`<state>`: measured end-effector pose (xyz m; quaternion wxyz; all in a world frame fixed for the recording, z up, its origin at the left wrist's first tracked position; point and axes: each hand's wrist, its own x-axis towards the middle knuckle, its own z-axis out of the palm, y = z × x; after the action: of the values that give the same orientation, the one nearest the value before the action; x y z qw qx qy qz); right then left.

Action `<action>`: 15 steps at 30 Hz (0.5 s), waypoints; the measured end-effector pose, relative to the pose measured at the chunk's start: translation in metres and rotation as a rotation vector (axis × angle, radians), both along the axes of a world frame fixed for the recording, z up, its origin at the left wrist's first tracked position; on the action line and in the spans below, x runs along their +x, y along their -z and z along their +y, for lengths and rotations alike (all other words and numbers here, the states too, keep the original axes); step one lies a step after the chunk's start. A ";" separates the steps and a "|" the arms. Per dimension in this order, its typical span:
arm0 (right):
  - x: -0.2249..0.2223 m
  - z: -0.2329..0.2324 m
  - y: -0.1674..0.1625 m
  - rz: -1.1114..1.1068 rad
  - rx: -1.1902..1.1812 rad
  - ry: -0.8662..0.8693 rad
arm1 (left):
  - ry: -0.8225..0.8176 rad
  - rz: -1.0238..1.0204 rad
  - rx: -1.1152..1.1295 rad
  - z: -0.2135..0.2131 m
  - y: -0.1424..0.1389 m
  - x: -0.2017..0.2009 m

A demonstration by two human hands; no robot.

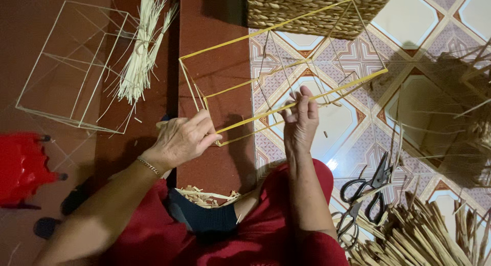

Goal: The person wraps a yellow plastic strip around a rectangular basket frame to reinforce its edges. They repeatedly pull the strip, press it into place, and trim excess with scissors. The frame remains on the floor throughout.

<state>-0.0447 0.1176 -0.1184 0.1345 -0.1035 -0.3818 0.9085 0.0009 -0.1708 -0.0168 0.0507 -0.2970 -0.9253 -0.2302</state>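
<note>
A box-shaped wire frame point(286, 66) is held up over the tiled floor point(434, 20) and the dark red step point(215, 158), in front of the person's lap. Some of its bars are already wrapped in yellow strip: the long top bar, the long near bar, one shorter middle bar and the near left corner posts appear covered. The far right bars and the thin inner struts are seen bare, so the wrapping is judged to be roughly half done. The left hand point(181, 139) is closed on the frame's near left corner, fingers curled together around the bar end. The right hand point(300, 120) is pinched on the near yellow bar about midway, fingers drawn together on it. A second frame point(71, 66), entirely bare, lies to the left beside a bundle of pale straw point(140, 56). Scissors point(365, 192) lie on the tiles at the right, next to more straw point(419, 230), with cut scraps point(207, 197) in the lap.
</note>
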 end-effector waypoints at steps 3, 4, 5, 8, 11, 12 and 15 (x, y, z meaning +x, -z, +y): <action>0.000 0.004 0.003 0.010 0.116 0.034 | 0.045 0.129 -0.033 -0.002 0.002 0.000; 0.001 0.007 0.004 0.026 0.155 0.035 | 0.041 0.130 -0.046 -0.003 0.003 0.001; 0.001 0.009 0.004 0.043 0.194 0.035 | 0.036 0.131 -0.059 -0.003 0.004 0.001; 0.001 0.012 0.004 0.040 0.261 0.046 | 0.057 0.147 -0.079 -0.004 0.005 0.000; 0.002 0.010 0.000 0.029 0.288 0.048 | 0.143 0.251 -0.069 -0.005 0.004 0.000; 0.002 0.010 -0.001 0.026 0.296 0.046 | 0.179 0.296 -0.060 -0.005 0.003 0.001; 0.004 0.010 -0.006 0.013 0.332 0.034 | 0.028 0.174 -0.046 -0.005 0.001 0.006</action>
<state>-0.0409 0.1277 -0.1128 0.1676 -0.0802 -0.5242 0.8311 0.0065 -0.1763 -0.0180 0.1207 -0.3299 -0.9182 -0.1830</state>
